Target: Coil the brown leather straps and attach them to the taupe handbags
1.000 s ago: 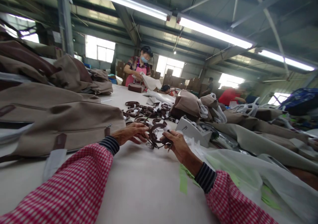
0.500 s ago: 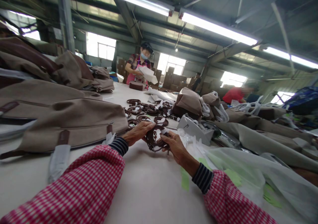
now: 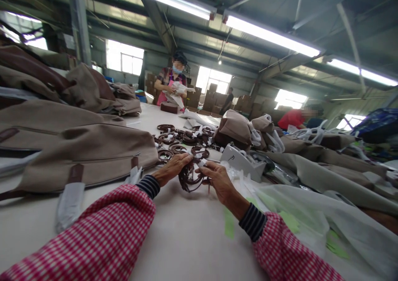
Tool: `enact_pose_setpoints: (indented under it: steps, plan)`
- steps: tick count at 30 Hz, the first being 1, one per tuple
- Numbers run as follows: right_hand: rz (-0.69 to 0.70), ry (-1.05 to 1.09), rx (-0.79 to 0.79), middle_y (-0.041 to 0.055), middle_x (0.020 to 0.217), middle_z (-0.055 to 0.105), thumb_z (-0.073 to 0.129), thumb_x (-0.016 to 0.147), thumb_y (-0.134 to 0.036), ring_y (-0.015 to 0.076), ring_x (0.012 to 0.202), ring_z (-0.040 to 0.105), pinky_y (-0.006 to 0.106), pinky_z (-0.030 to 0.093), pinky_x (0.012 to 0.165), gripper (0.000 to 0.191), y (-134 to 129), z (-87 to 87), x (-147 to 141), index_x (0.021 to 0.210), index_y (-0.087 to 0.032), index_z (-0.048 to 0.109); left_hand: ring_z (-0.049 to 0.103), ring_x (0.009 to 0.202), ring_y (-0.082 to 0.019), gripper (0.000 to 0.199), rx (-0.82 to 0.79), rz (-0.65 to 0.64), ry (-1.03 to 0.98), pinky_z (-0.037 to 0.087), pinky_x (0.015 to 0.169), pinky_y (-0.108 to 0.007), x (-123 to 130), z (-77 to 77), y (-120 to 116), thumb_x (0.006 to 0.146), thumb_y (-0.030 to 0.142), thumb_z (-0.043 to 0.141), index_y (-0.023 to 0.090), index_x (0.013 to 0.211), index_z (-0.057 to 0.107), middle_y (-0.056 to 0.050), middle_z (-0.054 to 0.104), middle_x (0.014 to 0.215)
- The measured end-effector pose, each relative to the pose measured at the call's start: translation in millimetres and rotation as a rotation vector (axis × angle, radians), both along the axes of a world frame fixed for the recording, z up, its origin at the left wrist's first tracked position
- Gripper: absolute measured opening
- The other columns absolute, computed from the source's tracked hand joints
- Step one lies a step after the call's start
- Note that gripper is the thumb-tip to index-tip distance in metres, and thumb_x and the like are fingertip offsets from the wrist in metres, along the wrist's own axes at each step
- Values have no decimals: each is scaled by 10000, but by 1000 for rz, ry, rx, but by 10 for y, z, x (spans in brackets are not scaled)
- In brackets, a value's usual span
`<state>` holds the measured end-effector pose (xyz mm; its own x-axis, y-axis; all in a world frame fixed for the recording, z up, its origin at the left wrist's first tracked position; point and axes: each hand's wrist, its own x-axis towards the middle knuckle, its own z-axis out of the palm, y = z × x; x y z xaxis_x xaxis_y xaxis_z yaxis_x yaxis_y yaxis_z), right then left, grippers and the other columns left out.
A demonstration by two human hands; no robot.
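The coiled brown strap (image 3: 185, 180) is between the two hands, above the counter (image 3: 189, 239). The left hand (image 3: 173, 169), fingers nearly straight and close together, grips the coil's upper left edge. The right hand (image 3: 219, 182), fingers bent in, pinches its right side near a white wrap (image 3: 201, 163). More coiled straps (image 3: 189, 137) lie just beyond.

My feed gives me dark brown coiled straps (image 3: 189, 180), pinkish-red and white checked sleeves (image 3: 115, 218) with dark, pale-striped cuffs (image 3: 253, 222), a taupe bag (image 3: 105, 148) trimmed in brown, light-green strips (image 3: 229, 223) and a whitish bench (image 3: 186, 235).
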<state>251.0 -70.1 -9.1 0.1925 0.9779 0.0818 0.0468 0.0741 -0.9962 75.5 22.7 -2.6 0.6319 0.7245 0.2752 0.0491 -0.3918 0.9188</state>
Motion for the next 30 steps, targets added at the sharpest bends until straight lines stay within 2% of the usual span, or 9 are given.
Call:
enact_pose_setpoints:
  steps: [6, 9, 12, 15, 19, 24, 30]
  plan:
    - [-20, -15, 43, 81, 849, 747, 899, 641, -580, 179, 731, 645, 254, 457, 597, 517, 77, -1, -63, 849, -145, 712, 455, 743, -178, 547, 31, -53, 39, 389, 685, -303, 43, -45, 13, 959, 721, 467, 198, 806, 507, -5, 538, 788]
    - [48, -42, 65, 90, 823, 755, 887, 677, -577, 185, 720, 664, 267, 481, 620, 497, 111, -11, -31, 847, -133, 744, 436, 713, -177, 542, 49, -40, 55, 374, 670, -306, 40, -24, 13, 973, 709, 437, 205, 781, 480, -5, 523, 759]
    - [118, -59, 58, 93, 806, 758, 892, 673, -569, 183, 708, 666, 275, 502, 640, 485, 120, -26, 13, 818, -129, 752, 434, 706, -186, 513, 79, -27, 81, 360, 670, -314, 27, 15, 17, 958, 677, 484, 212, 742, 473, -14, 524, 743]
    - [162, -81, 30, 87, 788, 755, 888, 675, -578, 169, 675, 647, 275, 503, 636, 471, 112, -39, 40, 755, -137, 745, 440, 697, -186, 492, 115, 30, 82, 356, 679, -315, 27, 21, 46, 962, 643, 489, 215, 720, 469, -16, 525, 737]
    - [212, -115, 15, 83, 756, 738, 876, 691, -596, 155, 649, 627, 260, 472, 619, 479, 106, -68, 40, 714, -136, 743, 457, 647, -189, 531, 120, 118, 104, 353, 649, -321, 62, -46, 85, 1007, 630, 358, 210, 726, 520, -23, 540, 701]
    - [228, -108, 15, 69, 680, 700, 856, 692, -636, 142, 602, 596, 250, 414, 585, 528, 122, -151, 12, 693, -129, 707, 462, 691, -202, 457, 205, 151, 125, 339, 676, -329, 157, -167, 81, 994, 577, 375, 228, 708, 451, -18, 528, 721]
    - [157, -11, 37, 66, 696, 702, 883, 667, -588, 140, 612, 604, 248, 416, 596, 515, 144, -195, -42, 720, -122, 671, 530, 766, -223, 420, 226, 138, 119, 371, 737, -336, 237, -237, 106, 993, 553, 398, 228, 740, 482, -29, 578, 777]
